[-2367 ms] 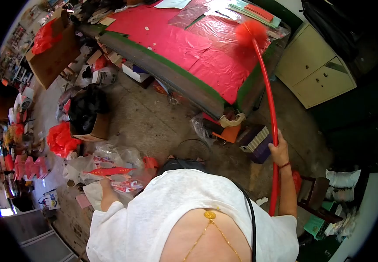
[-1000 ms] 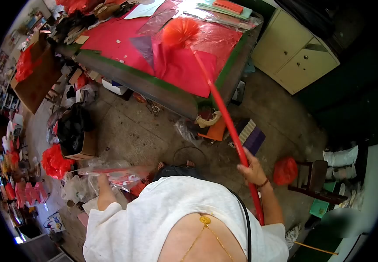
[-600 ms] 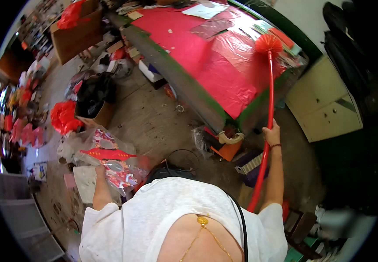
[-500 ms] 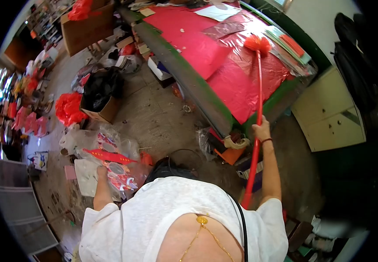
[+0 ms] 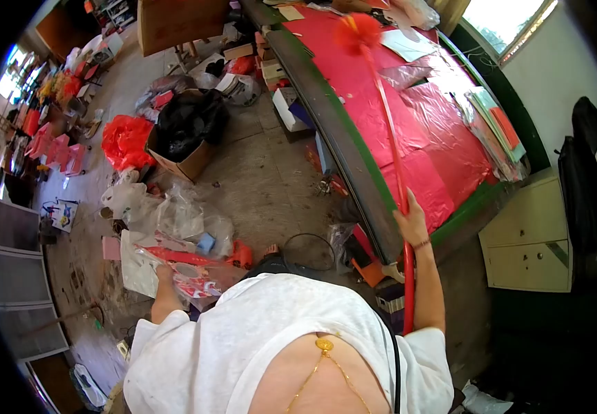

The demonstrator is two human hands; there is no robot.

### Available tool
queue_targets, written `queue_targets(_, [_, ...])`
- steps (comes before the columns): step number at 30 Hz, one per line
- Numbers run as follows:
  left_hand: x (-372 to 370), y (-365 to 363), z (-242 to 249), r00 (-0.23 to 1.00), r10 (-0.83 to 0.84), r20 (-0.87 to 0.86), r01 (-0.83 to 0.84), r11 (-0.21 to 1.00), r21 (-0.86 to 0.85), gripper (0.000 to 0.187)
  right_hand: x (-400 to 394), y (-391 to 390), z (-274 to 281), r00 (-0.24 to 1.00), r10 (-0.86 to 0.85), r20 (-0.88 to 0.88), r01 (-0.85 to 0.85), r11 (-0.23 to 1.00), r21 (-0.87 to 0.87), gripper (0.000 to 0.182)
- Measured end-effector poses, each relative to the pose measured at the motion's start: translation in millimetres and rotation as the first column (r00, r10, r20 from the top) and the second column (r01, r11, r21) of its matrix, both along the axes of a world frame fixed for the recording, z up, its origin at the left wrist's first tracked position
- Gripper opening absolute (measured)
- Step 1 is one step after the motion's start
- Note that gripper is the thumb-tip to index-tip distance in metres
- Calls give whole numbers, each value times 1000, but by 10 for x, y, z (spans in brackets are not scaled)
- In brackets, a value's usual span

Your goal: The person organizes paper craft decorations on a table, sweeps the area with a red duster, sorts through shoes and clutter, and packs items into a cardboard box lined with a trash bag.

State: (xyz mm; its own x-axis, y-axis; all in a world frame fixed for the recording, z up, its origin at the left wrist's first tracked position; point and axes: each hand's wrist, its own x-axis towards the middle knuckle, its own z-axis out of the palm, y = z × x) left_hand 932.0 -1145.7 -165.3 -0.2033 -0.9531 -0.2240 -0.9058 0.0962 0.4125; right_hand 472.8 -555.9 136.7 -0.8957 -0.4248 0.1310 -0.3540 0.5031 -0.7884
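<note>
A green-edged table (image 5: pixel 326 117) bearing red sheets fills the far right. The long red duster (image 5: pixel 394 145) reaches over it from near right. Near left is a patterned plastic packet (image 5: pixel 191 272), its edge pinched in the left hand (image 5: pixel 165 276); the right hand (image 5: pixel 412 222) is clamped round the duster's pole.

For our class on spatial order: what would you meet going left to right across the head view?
Crumpled red plastic bag, black plastic bag, round gold pendant, long red pole with fluffy red head, boxy cream cabinet.
</note>
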Motion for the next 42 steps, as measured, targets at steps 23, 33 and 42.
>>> queue_targets(23, [-1223, -683, 346, 877, -431, 213, 439, 898, 14, 25, 1246, -447, 1113, 971, -98, 217, 61, 983, 171, 58])
queue_targets(33, [-1340, -735, 214, 802, -439, 404, 378, 898, 225, 47, 1401, -563, 620, 903, -240, 355, 161, 958, 238, 59])
queue_targets(42, [-1595, -755, 338, 944, -273, 188, 254, 960, 119, 32, -881, -1263, -40, 993, 31, 114, -55, 974, 218, 56])
